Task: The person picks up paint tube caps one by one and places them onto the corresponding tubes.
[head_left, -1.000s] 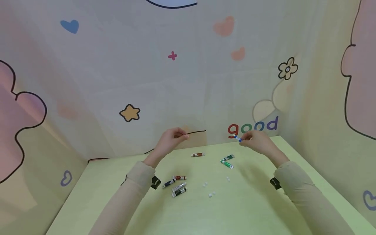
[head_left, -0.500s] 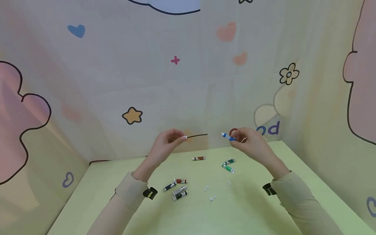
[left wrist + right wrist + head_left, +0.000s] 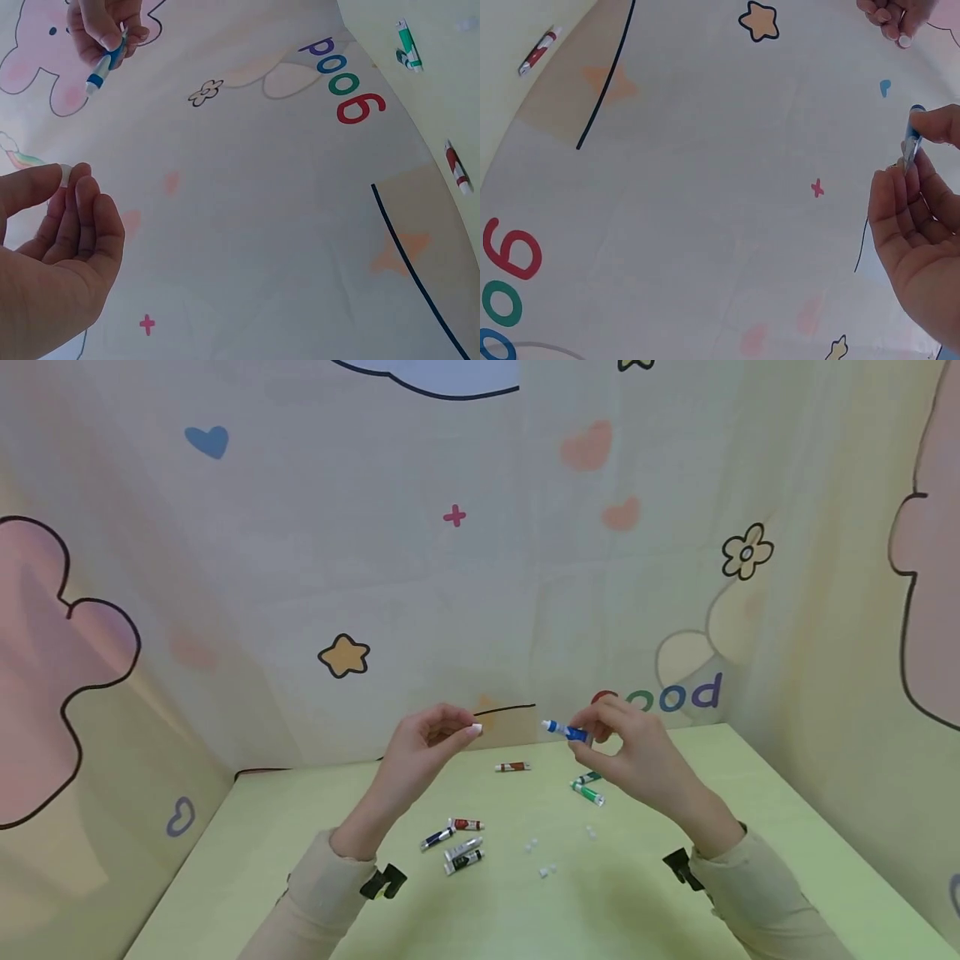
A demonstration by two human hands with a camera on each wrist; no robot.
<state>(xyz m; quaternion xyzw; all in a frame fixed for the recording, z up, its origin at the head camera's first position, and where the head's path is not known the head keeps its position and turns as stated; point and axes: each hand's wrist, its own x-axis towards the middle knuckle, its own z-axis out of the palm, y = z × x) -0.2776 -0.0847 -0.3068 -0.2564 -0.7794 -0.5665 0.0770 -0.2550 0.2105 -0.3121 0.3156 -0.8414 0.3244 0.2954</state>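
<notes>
Above the table, my left hand (image 3: 412, 764) pinches a small white cap (image 3: 477, 728) between thumb and forefinger; the left wrist view shows this white cap (image 3: 65, 175) clearly. To its right, my right hand (image 3: 641, 756) pinches a blue paint tube (image 3: 573, 734) by its body, white end pointing left toward the other hand. A gap separates cap and tube. In the right wrist view the blue paint tube (image 3: 913, 135) sits between thumb and fingers, partly hidden by them. Whether its white end is a cap or a bare nozzle, I cannot tell.
On the table lie a brown paint tube (image 3: 513, 767), a green paint tube (image 3: 587, 793) touching a dark green one (image 3: 590, 777), and a group with red-brown (image 3: 468, 825), dark blue (image 3: 437, 837), silver (image 3: 463, 848) and black tubes (image 3: 465, 862). Several small white caps (image 3: 544, 872) lie nearby.
The right hand has come left and turned the blue paint tube to a flatter angle, closer to the left hand. The white cap now shows at the left fingertips. The view has shifted slightly.
</notes>
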